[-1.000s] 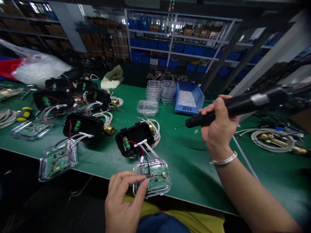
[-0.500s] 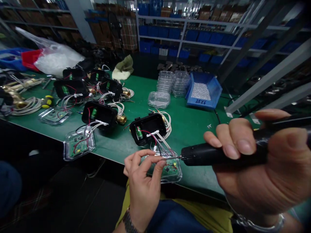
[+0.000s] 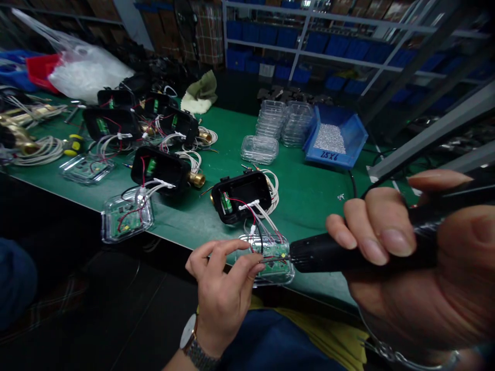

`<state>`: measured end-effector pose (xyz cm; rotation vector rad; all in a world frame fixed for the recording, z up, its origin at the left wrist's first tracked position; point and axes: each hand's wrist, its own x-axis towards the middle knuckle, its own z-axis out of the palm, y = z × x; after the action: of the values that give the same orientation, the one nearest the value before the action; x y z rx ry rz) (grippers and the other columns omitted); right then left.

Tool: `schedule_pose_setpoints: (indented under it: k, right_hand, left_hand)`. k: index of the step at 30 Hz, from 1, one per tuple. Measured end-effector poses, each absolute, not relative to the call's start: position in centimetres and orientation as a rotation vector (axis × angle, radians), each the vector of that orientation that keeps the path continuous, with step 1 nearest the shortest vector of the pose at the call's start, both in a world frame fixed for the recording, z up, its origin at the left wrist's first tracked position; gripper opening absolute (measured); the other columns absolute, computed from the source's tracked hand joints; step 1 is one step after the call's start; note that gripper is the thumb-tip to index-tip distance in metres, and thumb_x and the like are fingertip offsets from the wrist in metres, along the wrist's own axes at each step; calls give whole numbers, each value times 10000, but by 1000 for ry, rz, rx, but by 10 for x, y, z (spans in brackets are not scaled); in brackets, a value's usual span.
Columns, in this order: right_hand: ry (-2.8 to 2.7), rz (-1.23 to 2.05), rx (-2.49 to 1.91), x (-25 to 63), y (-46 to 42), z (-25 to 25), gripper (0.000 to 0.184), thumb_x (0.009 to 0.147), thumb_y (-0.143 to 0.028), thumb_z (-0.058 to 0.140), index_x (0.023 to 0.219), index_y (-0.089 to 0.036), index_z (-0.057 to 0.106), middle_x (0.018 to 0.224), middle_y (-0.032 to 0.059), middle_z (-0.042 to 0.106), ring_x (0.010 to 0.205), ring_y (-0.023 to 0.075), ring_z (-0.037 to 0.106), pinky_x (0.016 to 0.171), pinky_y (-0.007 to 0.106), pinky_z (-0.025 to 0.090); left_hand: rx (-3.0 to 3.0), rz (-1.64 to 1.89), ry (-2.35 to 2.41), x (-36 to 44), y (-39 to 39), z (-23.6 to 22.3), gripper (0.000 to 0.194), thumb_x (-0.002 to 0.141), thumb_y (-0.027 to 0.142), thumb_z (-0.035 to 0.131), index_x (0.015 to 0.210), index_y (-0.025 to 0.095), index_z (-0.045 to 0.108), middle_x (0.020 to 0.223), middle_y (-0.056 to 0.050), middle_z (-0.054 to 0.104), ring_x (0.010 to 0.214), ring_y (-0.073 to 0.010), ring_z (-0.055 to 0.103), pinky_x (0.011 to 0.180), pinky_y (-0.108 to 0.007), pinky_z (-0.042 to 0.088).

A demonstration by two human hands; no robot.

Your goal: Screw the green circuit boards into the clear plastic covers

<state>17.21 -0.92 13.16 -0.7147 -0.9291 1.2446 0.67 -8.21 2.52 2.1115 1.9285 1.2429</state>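
Right hand (image 3: pixel 412 299), wrapped round the black screwdriver (image 3: pixel 315 254), has brought its bit (image 3: pixel 276 258) to the left hand (image 3: pixel 222 286), fingertips nearly closed; whether they grip it, cannot tell. Work apparently now centres on the circuit board (image 3: pixel 281 267) beneath, in clear cover (image 3: pixel 289 279).

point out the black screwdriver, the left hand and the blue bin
Black screwdriver (image 3: pixel 315 253): head view, front part of its body.
Left hand (image 3: pixel 223 286): head view, back of the hand.
Blue bin (image 3: pixel 342 161): head view, its front wall.
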Motion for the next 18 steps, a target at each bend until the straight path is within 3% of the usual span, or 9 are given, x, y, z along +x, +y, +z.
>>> schedule_pose_setpoints:
  k: [4, 7, 9, 13, 18]
  right_hand:
    - [-1014, 1241, -729, 167, -20, 124, 275, 842, -403, 835, 968, -296, 615, 532, -86, 479, 412, 104, 390, 434, 294, 442]
    - [-1111, 1144, -758, 165, -28, 114, 290, 862, -430, 813, 980, -280, 595, 515, -79, 494, 402, 106, 384, 416, 291, 411]
    - [-1140, 1105, -748, 165, -31, 106, 319, 867, -435, 808, 1008, -269, 575, 528, -81, 499, 408, 105, 390, 423, 294, 411]
    - [-1319, 1170, -620, 170, -26, 91, 293, 936, -365, 735, 1116, -252, 534, 623, -60, 564, 477, 122, 475, 495, 336, 463]
    - [-1347, 1201, -632, 165, -23, 86, 283, 931, -355, 733, 1107, -255, 535, 643, -48, 579, 500, 132, 495, 522, 362, 469]
  left_hand:
    - [2078, 1308, 1920, 4, -88, 11, 188, 867, 257, 744, 1041, 308, 697, 998, -31, 692, 1020, -255, 520, 929, -452, 364]
    - [1915, 1272, 1991, 8, -92, -1, 665, 746, 521, 808, 1291, 229, 564, 1177, -95, 655, 1124, -292, 515, 1007, -478, 379]
    - [1800, 1148, 2044, 13, -93, -7, 821, 725, 588, 801, 1370, 187, 489, 1301, -133, 593, 1212, -327, 460, 1046, -512, 366]
    - [1679, 926, 2077, 22, -90, -9, 563, 816, 459, 746, 1320, 298, 554, 1388, -50, 546, 1281, -337, 380, 1067, -558, 328]
    - [1609, 918, 2102, 27, -85, -9, 445, 840, 391, 704, 1275, 383, 613, 1392, -4, 534, 1282, -328, 366, 1065, -565, 302]
